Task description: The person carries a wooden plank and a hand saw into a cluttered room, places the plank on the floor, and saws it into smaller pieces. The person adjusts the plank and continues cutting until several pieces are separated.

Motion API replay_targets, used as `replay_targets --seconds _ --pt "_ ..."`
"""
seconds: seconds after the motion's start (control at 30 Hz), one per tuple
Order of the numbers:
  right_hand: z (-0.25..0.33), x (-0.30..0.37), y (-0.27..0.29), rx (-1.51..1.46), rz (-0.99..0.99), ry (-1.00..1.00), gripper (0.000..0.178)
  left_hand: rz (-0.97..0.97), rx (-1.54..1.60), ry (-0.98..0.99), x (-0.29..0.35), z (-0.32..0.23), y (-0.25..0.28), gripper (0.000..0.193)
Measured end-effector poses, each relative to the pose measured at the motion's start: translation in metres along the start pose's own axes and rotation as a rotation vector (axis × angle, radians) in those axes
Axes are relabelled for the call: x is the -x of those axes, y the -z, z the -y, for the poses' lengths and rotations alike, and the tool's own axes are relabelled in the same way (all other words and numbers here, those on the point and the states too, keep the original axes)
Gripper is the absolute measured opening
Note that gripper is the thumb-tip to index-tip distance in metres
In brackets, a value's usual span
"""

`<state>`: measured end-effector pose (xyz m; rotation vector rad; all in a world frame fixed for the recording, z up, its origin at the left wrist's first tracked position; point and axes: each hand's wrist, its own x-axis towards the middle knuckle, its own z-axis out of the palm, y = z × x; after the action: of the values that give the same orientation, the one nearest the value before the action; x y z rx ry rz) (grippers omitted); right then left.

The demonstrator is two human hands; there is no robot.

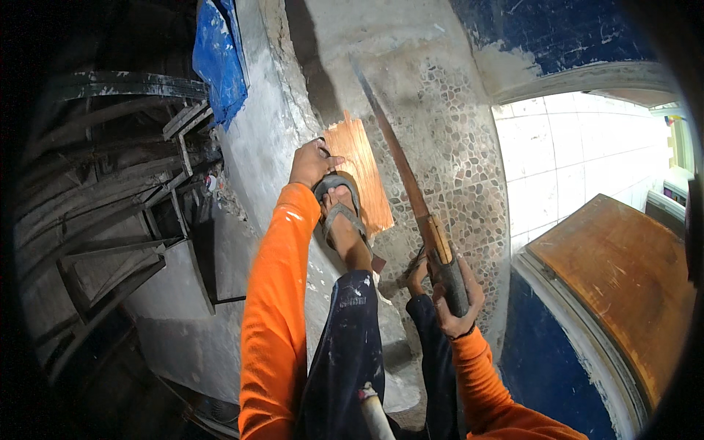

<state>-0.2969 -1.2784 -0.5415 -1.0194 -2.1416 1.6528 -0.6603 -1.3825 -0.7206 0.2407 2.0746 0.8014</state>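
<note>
My right hand (462, 301) is wrapped round the dark grip of a handsaw (405, 165), which has a worn wooden piece ahead of the grip. Its long, rust-brown blade points away from me, to the right of a wooden board (363, 165) and apart from it. My left hand (314, 163) grips the board's left edge, thumb on top and the other fingers partly hidden. My sandalled left foot (341, 209) presses on the board beside that hand. The board has a reddish wood-grain face and a splintered far end.
A rough grey concrete ledge (260, 139) runs along the left, with a blue sheet (220, 66) over its far part. Dark metal frames (180, 147) stand farther left. Pebble-patterned floor (469, 147) lies to the right, near a brown wooden panel (609, 271).
</note>
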Motion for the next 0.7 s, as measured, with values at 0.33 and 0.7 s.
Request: replay_targets --seconds 0.33,0.7 --pt "0.022 -0.004 -0.042 -0.074 0.119 -0.043 0.071 -0.157 -0.543 -0.075 0.029 -0.028 0.008 0.071" --pt "0.038 0.002 -0.082 -0.089 0.147 -0.086 0.08 -0.488 0.328 -0.308 0.071 -0.001 -0.039 0.025"
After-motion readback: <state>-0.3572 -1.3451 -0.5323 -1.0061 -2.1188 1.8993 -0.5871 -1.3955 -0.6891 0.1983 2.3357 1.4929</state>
